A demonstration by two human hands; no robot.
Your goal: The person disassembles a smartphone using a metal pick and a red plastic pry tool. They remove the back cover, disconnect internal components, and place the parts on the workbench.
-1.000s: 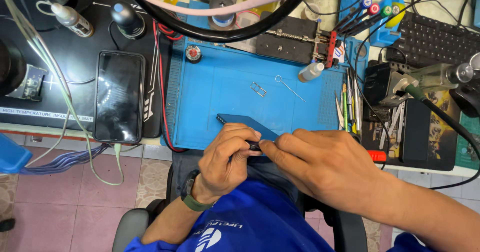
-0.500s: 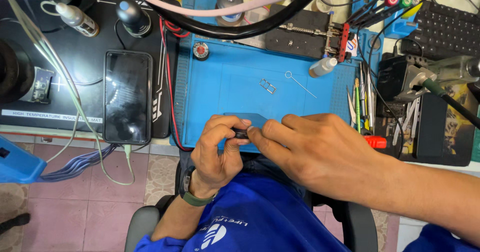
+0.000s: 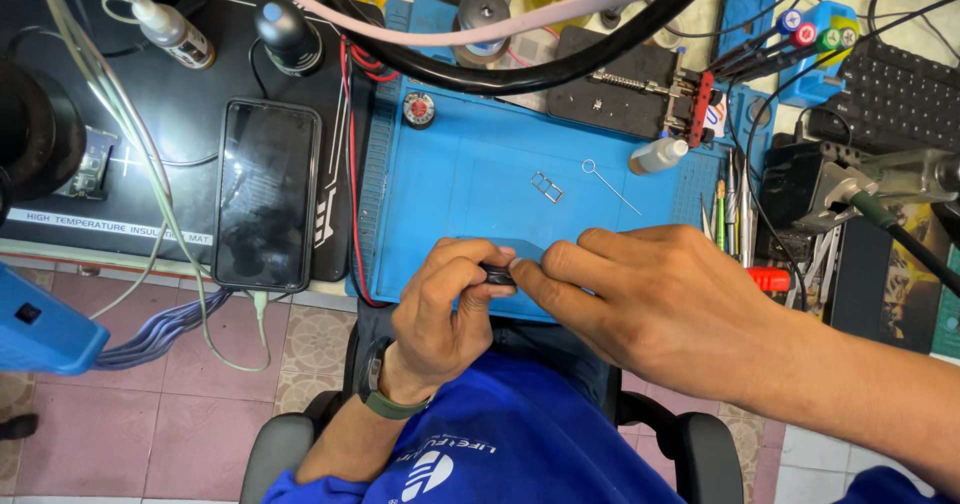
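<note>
At the near edge of the blue mat (image 3: 450,179), the left hand (image 3: 445,314) and right hand (image 3: 650,299) meet, fingers pinched together on a small dark part (image 3: 497,275) over a blue phone (image 3: 522,250).

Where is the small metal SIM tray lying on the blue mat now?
In the head view, the SIM tray lies near the middle of the blue mat, just left of the thin ejector pin and above both hands, touching neither.
</note>
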